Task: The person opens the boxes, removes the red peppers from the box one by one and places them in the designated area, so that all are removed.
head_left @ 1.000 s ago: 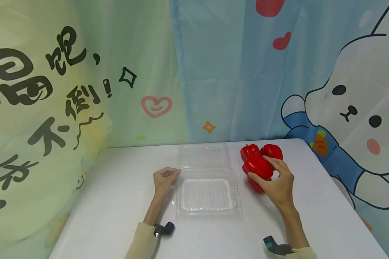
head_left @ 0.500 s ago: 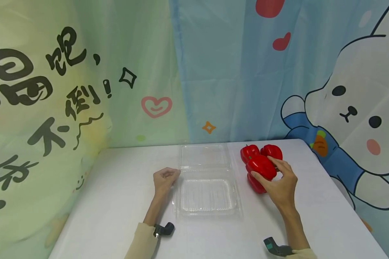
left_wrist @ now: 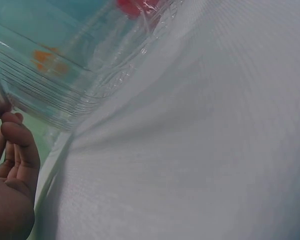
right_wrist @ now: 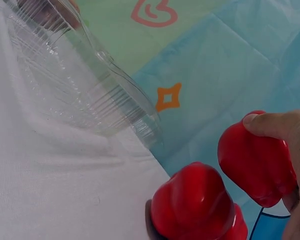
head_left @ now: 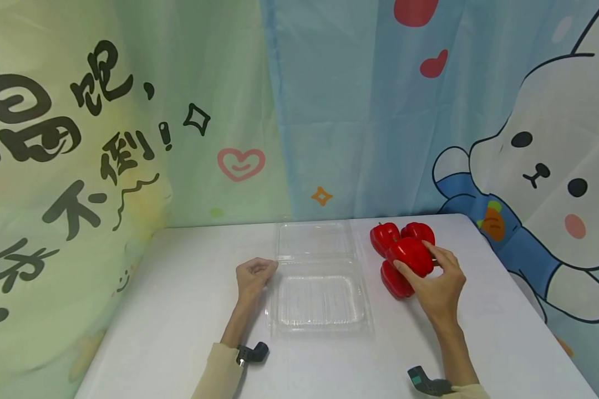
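My right hand (head_left: 440, 288) grips a red bell pepper (head_left: 411, 256) between thumb and fingers, above the other peppers. In the right wrist view the held bell pepper (right_wrist: 257, 159) is raised apart from the nearest red pepper (right_wrist: 194, 202). One pepper (head_left: 397, 280) lies just in front of it, and two more, a left one (head_left: 383, 238) and a right one (head_left: 418, 231), lie behind. My left hand (head_left: 253, 278) pinches the left edge of an opened clear plastic clamshell box (head_left: 321, 299); the left wrist view shows thumb and finger (left_wrist: 16, 129) meeting at the rim.
The box's lid (head_left: 314, 239) lies folded back toward the rear of the white table (head_left: 189, 310). A printed curtain (head_left: 324, 111) hangs right behind the table's back edge. The peppers sit right of the box.
My right hand has moved to the right with the bell pepper, and more of the front pepper shows now. The left hand and the box have stayed in place.
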A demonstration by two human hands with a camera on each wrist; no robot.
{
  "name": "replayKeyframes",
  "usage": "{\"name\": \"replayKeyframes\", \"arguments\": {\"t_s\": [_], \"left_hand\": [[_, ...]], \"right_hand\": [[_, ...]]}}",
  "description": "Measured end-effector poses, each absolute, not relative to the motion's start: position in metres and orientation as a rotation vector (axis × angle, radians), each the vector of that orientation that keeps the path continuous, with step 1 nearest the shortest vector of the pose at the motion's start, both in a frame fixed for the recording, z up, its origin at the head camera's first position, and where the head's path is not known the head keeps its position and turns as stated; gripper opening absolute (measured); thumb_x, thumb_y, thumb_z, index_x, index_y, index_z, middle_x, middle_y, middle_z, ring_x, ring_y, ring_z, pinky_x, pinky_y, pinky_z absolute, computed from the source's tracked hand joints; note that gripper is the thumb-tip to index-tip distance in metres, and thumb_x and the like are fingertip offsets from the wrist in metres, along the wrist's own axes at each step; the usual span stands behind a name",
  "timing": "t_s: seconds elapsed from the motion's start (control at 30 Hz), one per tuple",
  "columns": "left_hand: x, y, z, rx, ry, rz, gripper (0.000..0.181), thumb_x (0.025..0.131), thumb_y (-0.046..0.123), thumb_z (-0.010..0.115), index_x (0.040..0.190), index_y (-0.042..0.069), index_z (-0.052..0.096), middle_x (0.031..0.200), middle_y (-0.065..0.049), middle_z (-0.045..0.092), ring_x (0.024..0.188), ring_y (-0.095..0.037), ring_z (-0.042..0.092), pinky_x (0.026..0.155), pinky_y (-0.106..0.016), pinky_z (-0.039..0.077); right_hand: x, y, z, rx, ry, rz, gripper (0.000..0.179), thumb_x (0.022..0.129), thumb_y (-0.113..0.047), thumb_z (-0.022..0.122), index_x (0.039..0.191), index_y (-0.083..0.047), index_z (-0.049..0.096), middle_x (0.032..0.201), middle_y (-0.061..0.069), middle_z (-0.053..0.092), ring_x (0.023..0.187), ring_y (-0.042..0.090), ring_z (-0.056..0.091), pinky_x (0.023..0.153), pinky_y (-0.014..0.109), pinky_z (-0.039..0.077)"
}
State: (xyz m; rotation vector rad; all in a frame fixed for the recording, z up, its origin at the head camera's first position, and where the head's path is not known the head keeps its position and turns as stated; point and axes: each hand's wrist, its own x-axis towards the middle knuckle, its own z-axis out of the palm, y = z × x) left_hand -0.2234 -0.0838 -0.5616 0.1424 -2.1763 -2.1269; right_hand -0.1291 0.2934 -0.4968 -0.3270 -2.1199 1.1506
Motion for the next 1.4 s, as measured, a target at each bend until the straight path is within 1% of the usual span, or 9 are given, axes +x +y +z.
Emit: {"name": "replayKeyframes", "arguments": {"t_s": [0.13,0.37,0.53,0.73,0.93,1.07,1.27,1.4], "left_hand": [[-0.223,-0.084,-0.561,0.138,-2.188,-2.119,0.017,0.089,0.008,0.085,0.097,-0.007,0.079,0.077,-0.020,0.079,0.058,-0.012,0.062,0.054,-0.021,0.048],[-0.224,-0.085,-0.562,0.140,-2.184,-2.115,0.020,0.089,0.009,0.086,0.098,-0.007,0.079,0.074,-0.015,0.078,0.057,-0.011,0.062,0.055,-0.021,0.048],[-0.225,-0.085,-0.563,0.140,-2.188,-2.105,0.020,0.089,0.010,0.086,0.097,-0.007,0.079,0.073,-0.015,0.078,0.057,-0.010,0.061,0.054,-0.020,0.047],[-0.226,-0.085,-0.564,0.118,-2.169,-2.115,0.019,0.089,0.008,0.085,0.096,-0.008,0.079,0.074,-0.016,0.078,0.057,-0.011,0.062,0.053,-0.021,0.046],[-0.225,-0.086,-0.564,0.133,-2.174,-2.121,0.016,0.089,0.009,0.086,0.095,-0.005,0.080,0.074,-0.015,0.078,0.058,-0.012,0.062,0.055,-0.021,0.047],[-0.225,-0.085,-0.564,0.152,-2.168,-2.133,0.014,0.088,0.009,0.086,0.093,-0.003,0.080,0.074,-0.015,0.078,0.059,-0.012,0.062,0.055,-0.022,0.047],[-0.224,-0.084,-0.563,0.157,-2.205,-2.103,0.019,0.089,0.012,0.086,0.097,-0.004,0.080,0.078,-0.017,0.079,0.062,-0.013,0.064,0.057,-0.022,0.049],[-0.224,-0.084,-0.563,0.156,-2.221,-2.085,0.021,0.089,0.013,0.086,0.098,-0.005,0.079,0.078,-0.017,0.080,0.062,-0.013,0.065,0.058,-0.022,0.050]], "right_hand": [[-0.130,0.296,-0.499,-0.348,-2.098,1.130,0.074,0.081,-0.016,0.096,0.149,-0.016,0.067,0.144,0.010,0.070,0.120,0.000,0.054,0.090,0.000,0.043],[-0.129,0.300,-0.502,-0.368,-2.067,1.119,0.073,0.082,-0.017,0.096,0.150,-0.020,0.068,0.141,0.009,0.071,0.117,-0.002,0.057,0.090,0.001,0.045],[-0.129,0.302,-0.505,-0.382,-2.052,1.109,0.072,0.082,-0.017,0.096,0.148,-0.018,0.069,0.140,0.010,0.072,0.114,-0.003,0.056,0.090,0.001,0.045],[-0.129,0.303,-0.505,-0.417,-2.040,1.098,0.069,0.084,-0.019,0.095,0.148,-0.016,0.069,0.140,0.011,0.071,0.115,-0.002,0.056,0.089,0.002,0.045],[-0.128,0.304,-0.506,-0.445,-2.023,1.094,0.067,0.084,-0.017,0.094,0.147,-0.013,0.070,0.140,0.013,0.071,0.114,-0.004,0.054,0.089,0.002,0.044],[-0.127,0.305,-0.506,-0.486,-2.005,1.102,0.066,0.085,-0.018,0.094,0.147,-0.014,0.070,0.141,0.013,0.071,0.113,-0.004,0.053,0.089,0.003,0.044],[-0.126,0.308,-0.508,-0.539,-1.978,1.098,0.065,0.087,-0.021,0.093,0.148,-0.018,0.069,0.143,0.012,0.070,0.116,-0.006,0.051,0.089,0.005,0.043],[-0.126,0.311,-0.510,-0.554,-1.970,1.092,0.065,0.088,-0.021,0.092,0.148,-0.017,0.069,0.143,0.012,0.070,0.116,-0.006,0.050,0.088,0.006,0.043]]}}
